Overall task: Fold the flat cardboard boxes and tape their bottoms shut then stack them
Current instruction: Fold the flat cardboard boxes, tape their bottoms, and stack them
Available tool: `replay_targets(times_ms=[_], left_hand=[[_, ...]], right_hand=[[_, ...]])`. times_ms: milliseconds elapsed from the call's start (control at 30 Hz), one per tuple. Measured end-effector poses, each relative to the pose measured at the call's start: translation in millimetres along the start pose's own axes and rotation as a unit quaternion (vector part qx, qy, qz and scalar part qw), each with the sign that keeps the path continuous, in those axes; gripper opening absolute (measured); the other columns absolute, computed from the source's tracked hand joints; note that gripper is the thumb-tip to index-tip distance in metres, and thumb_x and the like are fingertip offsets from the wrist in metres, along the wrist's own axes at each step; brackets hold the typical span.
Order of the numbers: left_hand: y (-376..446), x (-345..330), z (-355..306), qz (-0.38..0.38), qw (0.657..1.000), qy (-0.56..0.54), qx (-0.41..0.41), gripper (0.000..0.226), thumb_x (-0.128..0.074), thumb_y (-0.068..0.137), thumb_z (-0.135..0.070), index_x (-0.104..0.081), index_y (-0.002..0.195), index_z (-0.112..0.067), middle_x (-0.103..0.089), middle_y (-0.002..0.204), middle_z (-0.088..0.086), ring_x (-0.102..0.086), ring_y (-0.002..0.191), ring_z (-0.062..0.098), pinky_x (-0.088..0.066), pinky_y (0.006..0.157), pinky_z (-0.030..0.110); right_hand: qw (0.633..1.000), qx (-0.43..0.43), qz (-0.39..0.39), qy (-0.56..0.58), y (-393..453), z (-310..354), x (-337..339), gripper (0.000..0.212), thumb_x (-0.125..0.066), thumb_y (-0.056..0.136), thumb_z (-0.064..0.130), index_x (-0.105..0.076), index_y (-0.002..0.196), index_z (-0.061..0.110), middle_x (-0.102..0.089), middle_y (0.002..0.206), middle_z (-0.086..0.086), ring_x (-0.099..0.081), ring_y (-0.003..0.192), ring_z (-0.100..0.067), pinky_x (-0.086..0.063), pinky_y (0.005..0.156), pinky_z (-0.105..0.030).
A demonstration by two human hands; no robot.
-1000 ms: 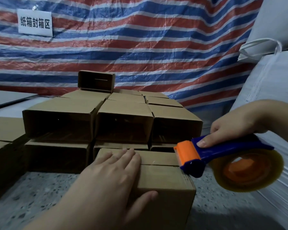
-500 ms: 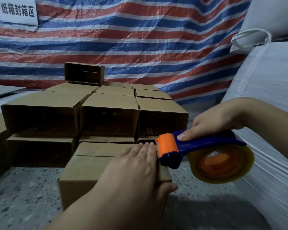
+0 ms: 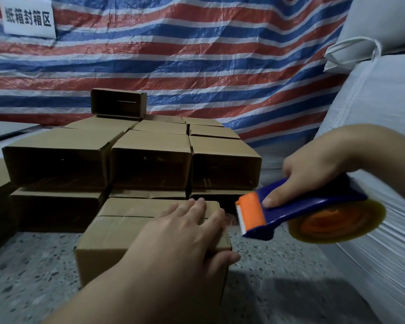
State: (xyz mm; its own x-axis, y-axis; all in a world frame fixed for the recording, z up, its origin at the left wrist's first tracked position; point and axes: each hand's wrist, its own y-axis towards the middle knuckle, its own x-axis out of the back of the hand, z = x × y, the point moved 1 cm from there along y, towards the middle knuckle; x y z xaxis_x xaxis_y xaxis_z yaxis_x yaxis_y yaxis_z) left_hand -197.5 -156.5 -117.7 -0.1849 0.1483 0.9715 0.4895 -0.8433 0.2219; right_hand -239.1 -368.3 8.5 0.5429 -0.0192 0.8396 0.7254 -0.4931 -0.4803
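While left hand fingers lie flat atop box, right hand grips tape dispenser beside it

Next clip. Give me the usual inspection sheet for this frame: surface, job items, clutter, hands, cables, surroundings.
Surface: speckled stone floor, dimly lit.
Job's things: cardboard box in front, flap seam up; folded boxes stacked behind, open ends toward the camera; tape dispenser, blue with orange head, right of the box.
Clutter: nothing seen.
Hands: left hand lies flat on the box, fingers straight; right hand grips the dispenser.
Cables: nothing seen.
Surroundings: striped tarp with a white sign; white sacks at right.
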Motion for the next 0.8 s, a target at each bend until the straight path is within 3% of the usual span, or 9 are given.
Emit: replay_targets(times_ms=[100,200,300,400,467,600,700,800], left_hand=[[-0.3,0.0,-0.7,0.000,1.000,0.005,0.005,0.083,-0.010,0.081,-0.078,0.006,0.153,-0.039,-0.001,0.165,-0.003,-0.002,0.151,0.014,-0.001,0.118,0.028],[-1.2,1.1,1.5,-0.006,1.000,0.004,-0.001,0.087,-0.003,0.075,-0.077,0.003,0.153,-0.039,-0.005,0.165,-0.004,-0.004,0.151,0.014,-0.004,0.120,0.028],[-1.1,-1.0,1.5,-0.006,1.000,-0.002,-0.003,0.089,0.004,0.070,-0.077,0.010,0.151,-0.041,-0.003,0.165,-0.005,-0.003,0.151,0.015,-0.005,0.120,0.030],[0.2,-2.8,1.6,-0.002,1.000,-0.002,-0.005,0.092,0.011,0.064,-0.078,0.013,0.149,-0.044,-0.002,0.165,-0.004,-0.004,0.151,0.015,-0.007,0.120,0.031],[1.3,-2.7,2.2,0.004,1.000,-0.003,-0.004,0.094,0.011,0.063,-0.078,0.010,0.150,-0.044,-0.004,0.165,-0.004,-0.006,0.151,0.015,-0.007,0.120,0.031],[1.2,-2.3,1.7,-0.001,1.000,-0.002,0.002,0.096,0.010,0.062,-0.078,0.003,0.152,-0.043,-0.008,0.165,-0.004,-0.010,0.150,0.016,-0.012,0.119,0.032],[0.3,-2.3,0.8,-0.009,1.000,0.002,0.000,0.098,0.013,0.061,-0.078,0.001,0.152,-0.042,-0.010,0.164,-0.004,-0.011,0.150,0.016,-0.014,0.119,0.032],[1.5,-2.7,1.3,-0.008,1.000,0.007,-0.003,0.101,0.015,0.059,-0.077,0.001,0.152,-0.041,-0.010,0.164,-0.003,-0.011,0.150,0.016,-0.013,0.119,0.031]], right_hand=[[0.992,-0.008,-0.052,-0.114,17.7,20.0,-25.2,0.071,-0.055,0.068,0.091,-0.064,0.086,0.023,-0.067,0.081,0.004,-0.066,0.073,-0.014,-0.047,0.061,-0.026],[0.983,-0.030,-0.042,-0.174,36.8,16.2,-66.7,0.061,-0.058,0.081,0.079,-0.059,0.092,0.019,-0.058,0.081,0.003,-0.055,0.069,-0.014,-0.045,0.067,-0.030],[0.990,-0.024,-0.119,-0.071,54.4,1.1,-99.4,0.072,-0.048,0.081,0.084,-0.064,0.103,0.018,-0.061,0.079,0.004,-0.058,0.069,-0.012,-0.047,0.064,-0.029],[0.967,-0.015,-0.253,0.031,70.4,0.6,-128.6,0.072,-0.042,0.079,0.089,-0.063,0.083,0.021,-0.064,0.072,0.005,-0.062,0.064,-0.011,-0.050,0.056,-0.029],[0.950,-0.021,-0.302,0.080,81.1,9.1,-150.1,0.070,-0.040,0.078,0.090,-0.058,0.078,0.022,-0.061,0.073,0.004,-0.061,0.066,-0.012,-0.050,0.056,-0.030],[0.921,-0.036,-0.366,0.129,95.8,33.9,-182.4,0.066,-0.043,0.080,0.087,-0.060,0.089,0.024,-0.065,0.086,0.003,-0.063,0.076,-0.015,-0.050,0.061,-0.029],[0.914,-0.050,-0.380,0.133,97.6,47.1,-197.5,0.063,-0.043,0.080,0.087,-0.048,0.088,0.025,-0.065,0.085,0.005,-0.059,0.070,-0.015,-0.039,0.053,-0.028],[0.916,-0.067,-0.374,0.126,93.0,50.9,-200.4,0.065,-0.035,0.082,0.089,-0.043,0.086,0.024,-0.062,0.080,0.006,-0.060,0.070,-0.015,-0.039,0.056,-0.029]])
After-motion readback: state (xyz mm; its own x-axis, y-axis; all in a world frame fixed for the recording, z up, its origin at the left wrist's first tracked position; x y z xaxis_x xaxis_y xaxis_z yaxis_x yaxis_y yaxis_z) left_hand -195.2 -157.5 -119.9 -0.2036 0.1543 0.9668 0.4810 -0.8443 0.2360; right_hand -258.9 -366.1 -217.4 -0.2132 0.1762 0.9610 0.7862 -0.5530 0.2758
